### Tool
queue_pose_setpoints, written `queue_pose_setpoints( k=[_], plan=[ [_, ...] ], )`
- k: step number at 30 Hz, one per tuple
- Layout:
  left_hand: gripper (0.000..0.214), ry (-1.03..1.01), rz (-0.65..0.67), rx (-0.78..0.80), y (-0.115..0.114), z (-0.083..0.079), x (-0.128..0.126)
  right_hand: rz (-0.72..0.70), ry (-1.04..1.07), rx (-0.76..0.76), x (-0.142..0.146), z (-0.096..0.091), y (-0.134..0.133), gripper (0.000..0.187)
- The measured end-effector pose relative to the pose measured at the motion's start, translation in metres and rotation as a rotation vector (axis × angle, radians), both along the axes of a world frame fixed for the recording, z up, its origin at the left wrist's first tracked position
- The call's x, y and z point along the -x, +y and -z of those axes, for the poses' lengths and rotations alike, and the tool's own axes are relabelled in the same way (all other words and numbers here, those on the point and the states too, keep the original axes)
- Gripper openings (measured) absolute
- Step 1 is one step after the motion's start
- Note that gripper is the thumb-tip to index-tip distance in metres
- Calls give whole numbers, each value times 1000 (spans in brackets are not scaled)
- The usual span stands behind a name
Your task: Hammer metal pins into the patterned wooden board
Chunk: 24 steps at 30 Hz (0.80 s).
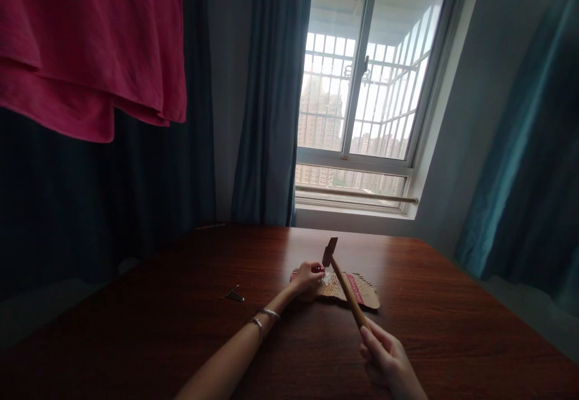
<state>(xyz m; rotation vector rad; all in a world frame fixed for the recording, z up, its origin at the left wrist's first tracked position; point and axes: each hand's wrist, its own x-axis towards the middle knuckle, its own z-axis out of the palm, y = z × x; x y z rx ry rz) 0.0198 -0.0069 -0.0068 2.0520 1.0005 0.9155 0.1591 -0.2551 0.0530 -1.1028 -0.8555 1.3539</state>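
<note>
My right hand (384, 352) is wrapped round the lower end of a wooden handle belonging to a hammer (347, 288). The hammer's dark head is raised, close beside my left fingers in this view. Closed in a pinch, my left hand (308, 276) is at the left part of a brown cardboard piece (368, 292). What those fingers hold is too small to make out; something dark red shows at their tips. The cardboard lies on the table, with a red printed band and many small dark marks across it.
A few thin, dark, nail-like pieces (234, 294) lie on the wooden table (181, 339) left of my left forearm. Behind the table are a blue curtain (271, 98) and a barred window (362, 86). Pink cloth (99, 44) hangs at the upper left.
</note>
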Motion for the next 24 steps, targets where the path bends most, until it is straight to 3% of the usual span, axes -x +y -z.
queue_pose_setpoints(
  k=[24],
  plan=[
    [20,7,6,7,-3,-2,1,7,-29,-55,-3,11,3,61]
  ],
)
